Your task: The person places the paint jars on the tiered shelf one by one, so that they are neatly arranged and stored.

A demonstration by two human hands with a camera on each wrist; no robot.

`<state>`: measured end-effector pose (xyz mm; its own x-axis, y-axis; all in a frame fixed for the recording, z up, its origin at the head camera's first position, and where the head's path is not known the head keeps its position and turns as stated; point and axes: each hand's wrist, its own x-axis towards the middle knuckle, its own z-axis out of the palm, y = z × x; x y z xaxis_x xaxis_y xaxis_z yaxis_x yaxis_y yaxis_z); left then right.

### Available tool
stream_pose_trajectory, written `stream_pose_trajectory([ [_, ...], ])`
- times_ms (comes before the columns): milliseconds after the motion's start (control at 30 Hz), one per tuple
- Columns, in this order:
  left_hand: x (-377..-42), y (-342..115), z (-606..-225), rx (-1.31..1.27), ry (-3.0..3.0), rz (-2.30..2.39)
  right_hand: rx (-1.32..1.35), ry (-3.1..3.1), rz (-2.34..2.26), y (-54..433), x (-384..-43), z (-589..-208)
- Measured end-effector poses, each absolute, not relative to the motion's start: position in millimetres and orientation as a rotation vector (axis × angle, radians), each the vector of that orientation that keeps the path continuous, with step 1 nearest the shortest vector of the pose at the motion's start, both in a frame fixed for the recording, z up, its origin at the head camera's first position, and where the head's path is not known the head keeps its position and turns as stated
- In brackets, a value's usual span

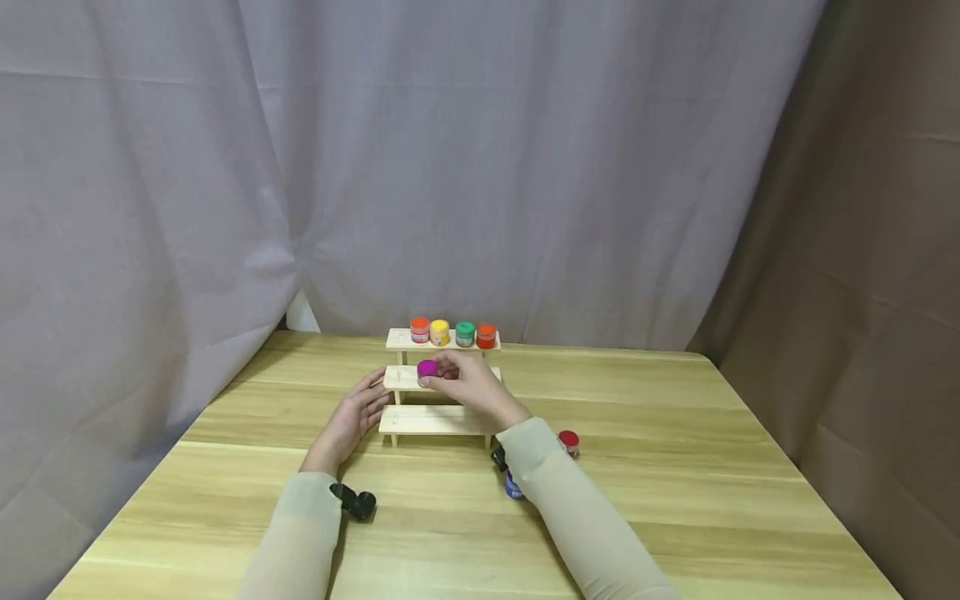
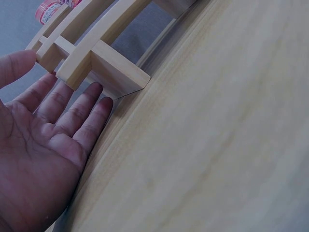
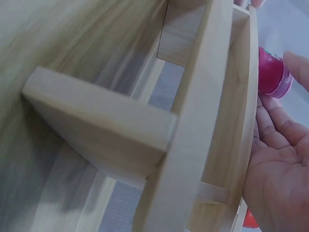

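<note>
Head view: just below the frame's centre, the right hand [image 1: 478,388] pinches a purple jar [image 1: 427,368] at the middle step [image 1: 399,379] of a rack [image 1: 435,421]. Left of it, the left hand [image 1: 352,421], extended and grasping nothing, is beside the rack. Four jars [image 1: 465,335] line the top step [image 1: 397,340]; lower right of centre, a sleeve [image 1: 581,512] partly hides a red jar [image 1: 568,441] and a blue jar [image 1: 513,486]

Blue jar [image 1: 513,486], near right: partly hidden by right sleeve [image 1: 588,512]. Far jar labels [image 1: 420,337], head view: too small to read.
</note>
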<state>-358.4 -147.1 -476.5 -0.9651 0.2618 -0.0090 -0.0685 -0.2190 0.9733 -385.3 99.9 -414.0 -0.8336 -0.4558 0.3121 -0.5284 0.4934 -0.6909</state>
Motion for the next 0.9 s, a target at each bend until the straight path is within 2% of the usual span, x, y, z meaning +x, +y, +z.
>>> stream_pose_trajectory([
  [900, -356.3, -149.9, -473.3, 0.228, 1.810, 2.304, 0.830, -2.619, 1.316, 96.2, -385.9, -412.4],
])
